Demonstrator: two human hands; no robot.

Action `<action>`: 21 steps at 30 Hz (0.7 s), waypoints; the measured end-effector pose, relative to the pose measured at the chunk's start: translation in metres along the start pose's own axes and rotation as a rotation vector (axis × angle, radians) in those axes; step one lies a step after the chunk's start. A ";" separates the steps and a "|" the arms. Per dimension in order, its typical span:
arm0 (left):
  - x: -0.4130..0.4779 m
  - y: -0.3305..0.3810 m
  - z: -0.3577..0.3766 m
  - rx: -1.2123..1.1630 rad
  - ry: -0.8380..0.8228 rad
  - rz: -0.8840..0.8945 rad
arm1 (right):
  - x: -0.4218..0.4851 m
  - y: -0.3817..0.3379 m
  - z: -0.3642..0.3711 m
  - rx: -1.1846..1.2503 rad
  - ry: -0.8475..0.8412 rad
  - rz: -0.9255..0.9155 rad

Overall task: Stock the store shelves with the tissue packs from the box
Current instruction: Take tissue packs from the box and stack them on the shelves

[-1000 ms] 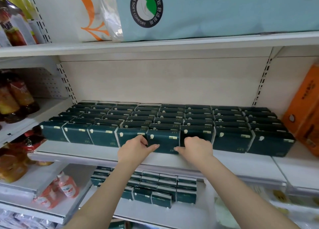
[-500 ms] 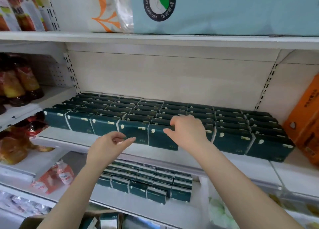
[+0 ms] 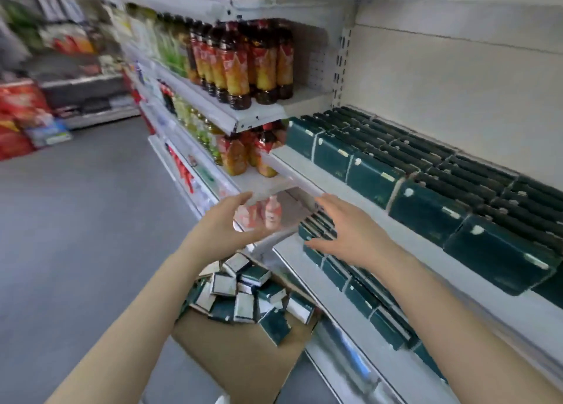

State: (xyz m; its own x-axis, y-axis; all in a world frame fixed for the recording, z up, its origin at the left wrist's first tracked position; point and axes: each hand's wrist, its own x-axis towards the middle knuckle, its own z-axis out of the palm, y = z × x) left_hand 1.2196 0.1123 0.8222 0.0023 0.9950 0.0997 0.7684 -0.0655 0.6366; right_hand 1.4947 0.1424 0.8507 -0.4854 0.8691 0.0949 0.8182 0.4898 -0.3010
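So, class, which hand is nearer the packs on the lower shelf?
Right. The right hand hovers just in front of those packs; the left hand is to their left, above the box.

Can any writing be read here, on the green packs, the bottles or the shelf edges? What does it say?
No text can be read anywhere; the whole picture is motion-blurred.
On the shelved tissue packs: pale label patches, too blurred to read.
On the loose tissue packs in the box: nothing legible.
On the bottles: red and orange labels, too blurred.
On the shelf-edge strips: red marks, too blurred.
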 end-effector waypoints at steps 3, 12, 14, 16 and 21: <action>-0.019 -0.046 -0.013 0.015 -0.004 -0.141 | 0.022 -0.019 0.036 0.079 -0.101 -0.047; -0.030 -0.162 -0.027 -0.065 -0.097 -0.383 | 0.080 -0.059 0.136 0.257 -0.329 0.056; -0.026 -0.182 -0.030 -0.079 -0.124 -0.390 | 0.086 -0.065 0.154 0.289 -0.361 0.101; -0.017 -0.209 -0.033 -0.092 -0.163 -0.427 | 0.096 -0.071 0.174 0.353 -0.367 0.160; 0.005 -0.284 -0.023 -0.102 -0.315 -0.582 | 0.112 -0.086 0.232 0.411 -0.457 0.371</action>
State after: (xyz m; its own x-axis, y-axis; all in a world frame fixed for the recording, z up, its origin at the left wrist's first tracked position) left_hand 0.9871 0.1338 0.6594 -0.1959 0.8434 -0.5002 0.6367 0.4974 0.5893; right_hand 1.2984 0.1816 0.6668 -0.3521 0.8137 -0.4624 0.8157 0.0246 -0.5779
